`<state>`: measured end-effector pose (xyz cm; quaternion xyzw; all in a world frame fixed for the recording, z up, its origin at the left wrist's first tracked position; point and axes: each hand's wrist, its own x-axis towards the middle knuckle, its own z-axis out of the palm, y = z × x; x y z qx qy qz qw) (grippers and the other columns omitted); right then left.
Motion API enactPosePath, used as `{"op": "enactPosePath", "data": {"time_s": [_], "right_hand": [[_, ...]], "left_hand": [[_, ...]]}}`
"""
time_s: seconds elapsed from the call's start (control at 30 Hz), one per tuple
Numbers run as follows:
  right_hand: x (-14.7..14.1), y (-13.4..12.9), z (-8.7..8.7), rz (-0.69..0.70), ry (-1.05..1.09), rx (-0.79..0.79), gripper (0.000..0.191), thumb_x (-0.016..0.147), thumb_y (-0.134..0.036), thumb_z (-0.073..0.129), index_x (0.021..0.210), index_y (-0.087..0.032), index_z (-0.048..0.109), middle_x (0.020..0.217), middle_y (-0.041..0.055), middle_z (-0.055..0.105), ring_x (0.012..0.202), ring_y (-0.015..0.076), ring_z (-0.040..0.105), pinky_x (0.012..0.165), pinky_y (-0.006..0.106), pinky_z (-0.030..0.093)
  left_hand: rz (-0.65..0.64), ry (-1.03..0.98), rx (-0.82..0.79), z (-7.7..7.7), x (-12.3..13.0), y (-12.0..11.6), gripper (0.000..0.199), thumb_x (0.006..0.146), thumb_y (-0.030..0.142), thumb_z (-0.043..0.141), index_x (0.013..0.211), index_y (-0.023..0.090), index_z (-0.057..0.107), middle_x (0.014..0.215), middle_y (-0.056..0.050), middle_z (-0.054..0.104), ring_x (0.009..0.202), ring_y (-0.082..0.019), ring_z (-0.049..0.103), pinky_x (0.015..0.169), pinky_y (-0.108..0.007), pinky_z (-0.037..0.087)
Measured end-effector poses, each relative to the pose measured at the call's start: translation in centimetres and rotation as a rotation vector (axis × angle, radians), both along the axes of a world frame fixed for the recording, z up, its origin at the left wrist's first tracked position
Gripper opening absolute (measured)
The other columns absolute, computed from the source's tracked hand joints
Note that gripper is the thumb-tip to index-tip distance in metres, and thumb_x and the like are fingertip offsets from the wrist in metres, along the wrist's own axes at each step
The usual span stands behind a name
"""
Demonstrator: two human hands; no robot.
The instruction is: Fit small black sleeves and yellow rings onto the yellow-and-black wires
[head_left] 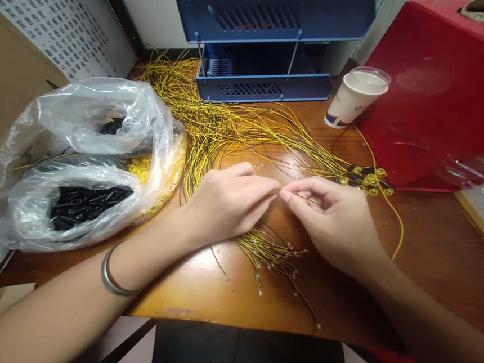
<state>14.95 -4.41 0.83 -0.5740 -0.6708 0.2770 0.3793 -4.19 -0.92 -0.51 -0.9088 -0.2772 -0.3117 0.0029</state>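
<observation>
Above the middle of the table, my left hand [229,200] and my right hand [335,221] meet at the fingertips, both closed in a pinch. A thin yellow-and-black wire [308,200] runs between them; its end is hidden by my fingers. Below my left hand, several loose wires [257,250] fan out, with small clear or metallic tips. Beyond my hands a long bundle of yellow and black wires [247,122] stretches from the back left to the right. Its right ends carry yellow and black caps [369,178], just past my right hand.
Left of my arm, clear plastic bags [93,92] hold black sleeve-like parts [90,202] and yellow pieces [141,167]. A blue tiered tray [267,87] stands at the back. A paper cup [353,101] sits beside a large red box [439,103] on the right.
</observation>
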Motion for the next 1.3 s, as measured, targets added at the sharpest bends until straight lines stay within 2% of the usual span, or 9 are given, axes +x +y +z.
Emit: {"op": "enactPosePath", "data": {"time_s": [0.2,0.33,0.53,0.77,0.97,1.1,1.2,1.3], "right_hand": [[0.0,0.0,-0.2,0.003,0.007,-0.017,0.010,0.082,-0.020,0.065,0.077,-0.016,0.072,0.056,-0.0019,0.056,0.046,0.0076,0.039,0.043,0.023,0.029],[0.0,0.0,-0.3,-0.002,0.022,-0.019,0.010,0.082,-0.021,0.065,0.077,-0.017,0.072,0.054,-0.0029,0.054,0.044,0.0073,0.037,0.041,0.023,0.026],[0.0,0.0,-0.3,0.003,0.012,-0.018,0.011,0.082,-0.022,0.065,0.077,-0.017,0.072,0.057,-0.0016,0.057,0.046,0.0079,0.040,0.043,0.023,0.030],[0.0,-0.1,-0.4,0.005,-0.028,0.013,0.011,0.082,-0.021,0.064,0.078,-0.017,0.073,0.061,-0.0007,0.060,0.045,0.0073,0.039,0.043,0.023,0.030],[0.0,0.0,-0.3,0.006,-0.035,0.017,0.011,0.082,-0.021,0.064,0.077,-0.017,0.074,0.060,-0.0013,0.060,0.043,0.0065,0.034,0.042,0.024,0.026],[-0.1,0.0,-0.2,-0.006,-0.043,0.040,0.010,0.080,-0.020,0.065,0.075,-0.017,0.073,0.059,-0.0015,0.060,0.043,0.0067,0.035,0.042,0.024,0.028],[-0.1,0.0,-0.1,-0.017,-0.031,0.040,0.010,0.080,-0.019,0.065,0.075,-0.017,0.073,0.056,-0.0019,0.059,0.043,0.0071,0.036,0.042,0.024,0.028],[-0.1,0.0,-0.1,-0.021,-0.006,0.042,0.008,0.080,-0.020,0.066,0.075,-0.017,0.072,0.058,-0.0015,0.060,0.045,0.0075,0.040,0.043,0.024,0.030]], "left_hand": [[0.003,0.020,0.099,-0.1,0.0,0.1,0.017,0.093,0.018,0.053,0.090,0.015,0.069,0.083,-0.004,0.075,0.070,-0.015,0.059,0.061,-0.025,0.051],[0.005,0.015,0.149,0.0,0.1,0.2,0.015,0.093,0.017,0.055,0.088,0.015,0.069,0.082,-0.003,0.076,0.068,-0.014,0.059,0.059,-0.023,0.051],[-0.008,0.009,0.149,0.0,0.1,0.2,0.014,0.091,0.015,0.057,0.088,0.013,0.070,0.079,-0.003,0.074,0.067,-0.015,0.060,0.058,-0.024,0.051],[0.024,0.039,0.087,0.1,0.1,0.1,0.015,0.091,0.017,0.056,0.088,0.013,0.070,0.073,-0.003,0.071,0.066,-0.016,0.056,0.057,-0.027,0.048],[0.017,-0.073,-0.058,0.0,0.5,-0.2,0.013,0.089,0.017,0.058,0.084,0.012,0.069,0.063,-0.001,0.065,0.056,-0.011,0.052,0.054,-0.022,0.043],[0.089,-0.121,-0.156,-0.2,0.9,0.1,0.011,0.085,0.018,0.063,0.079,0.013,0.070,0.057,0.002,0.061,0.050,-0.008,0.051,0.049,-0.020,0.039],[0.101,-0.118,-0.116,0.6,0.8,0.0,0.010,0.084,0.017,0.061,0.078,0.015,0.069,0.059,0.001,0.063,0.051,-0.008,0.053,0.049,-0.021,0.040],[-0.039,-0.040,0.030,2.7,-0.1,-1.8,0.016,0.086,0.018,0.056,0.074,0.019,0.067,0.054,0.002,0.059,0.050,-0.011,0.052,0.049,-0.026,0.041]]}}
